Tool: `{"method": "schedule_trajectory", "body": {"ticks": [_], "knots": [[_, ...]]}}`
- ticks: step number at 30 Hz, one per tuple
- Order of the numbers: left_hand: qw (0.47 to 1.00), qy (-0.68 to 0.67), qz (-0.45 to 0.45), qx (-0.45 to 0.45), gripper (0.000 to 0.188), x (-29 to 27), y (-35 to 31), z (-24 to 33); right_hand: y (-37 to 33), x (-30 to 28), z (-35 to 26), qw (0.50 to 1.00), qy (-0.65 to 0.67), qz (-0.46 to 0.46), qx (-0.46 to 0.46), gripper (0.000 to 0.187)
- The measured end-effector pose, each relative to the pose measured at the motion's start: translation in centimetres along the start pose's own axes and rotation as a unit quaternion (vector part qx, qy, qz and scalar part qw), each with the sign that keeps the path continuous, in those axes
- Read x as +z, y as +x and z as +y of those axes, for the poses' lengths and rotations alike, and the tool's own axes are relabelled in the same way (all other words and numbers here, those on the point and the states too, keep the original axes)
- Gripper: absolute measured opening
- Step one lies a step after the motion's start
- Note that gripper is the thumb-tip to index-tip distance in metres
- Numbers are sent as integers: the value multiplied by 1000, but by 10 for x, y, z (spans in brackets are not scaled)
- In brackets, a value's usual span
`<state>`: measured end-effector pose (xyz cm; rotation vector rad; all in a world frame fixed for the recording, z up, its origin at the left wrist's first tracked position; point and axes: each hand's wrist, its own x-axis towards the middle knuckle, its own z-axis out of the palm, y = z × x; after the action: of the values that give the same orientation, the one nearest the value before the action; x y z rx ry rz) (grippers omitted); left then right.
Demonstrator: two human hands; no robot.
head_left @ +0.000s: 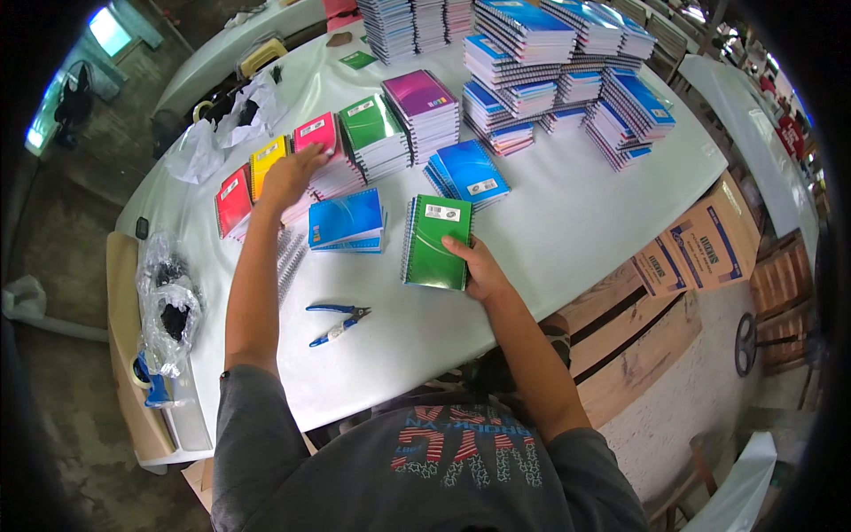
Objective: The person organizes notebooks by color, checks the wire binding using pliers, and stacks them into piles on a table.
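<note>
My right hand (480, 266) grips a green spiral-bound notebook (436, 239) by its right edge, thumb on the cover. Reaching forward, my left hand (297, 176) lies with extended fingers on the top pink notebook (316, 130) of a stack; its thumb is hidden. Beside that stack stand red (234, 199), yellow (267, 158), green (370, 122) and purple (420, 94) notebook stacks. A small pile of blue notebooks (344, 217) sits between my hands, and another blue pile (472, 170) lies just beyond the held notebook. Blue-handled pliers (340, 323) rest nearer to me.
Tall stacks of blue notebooks (525, 31) fill the table's far side. Clear plastic bags (173, 301) and a blue tape dispenser (152, 381) lie at the left edge, a white plastic bag (197, 152) farther back. A cardboard box (700, 244) stands right of the table.
</note>
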<state>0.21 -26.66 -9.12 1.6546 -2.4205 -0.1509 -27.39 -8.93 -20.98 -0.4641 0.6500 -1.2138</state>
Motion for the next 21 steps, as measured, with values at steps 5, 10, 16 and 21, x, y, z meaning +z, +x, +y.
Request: {"method": "schedule_trajectory", "body": {"ticks": [5, 10, 16, 21], "knots": [[998, 9, 58, -3, 40, 6, 2, 0, 1, 4, 1, 1000, 13, -18, 0, 51], [995, 41, 90, 0, 40, 6, -7, 4, 2, 3, 0, 1000, 16, -20, 8, 50], [993, 46, 105, 42, 36, -18, -17, -1, 0, 7, -4, 999, 17, -43, 13, 49], [779, -589, 138, 164, 12, -17, -44, 32, 1, 14, -5, 994, 86, -47, 42, 57]]}}
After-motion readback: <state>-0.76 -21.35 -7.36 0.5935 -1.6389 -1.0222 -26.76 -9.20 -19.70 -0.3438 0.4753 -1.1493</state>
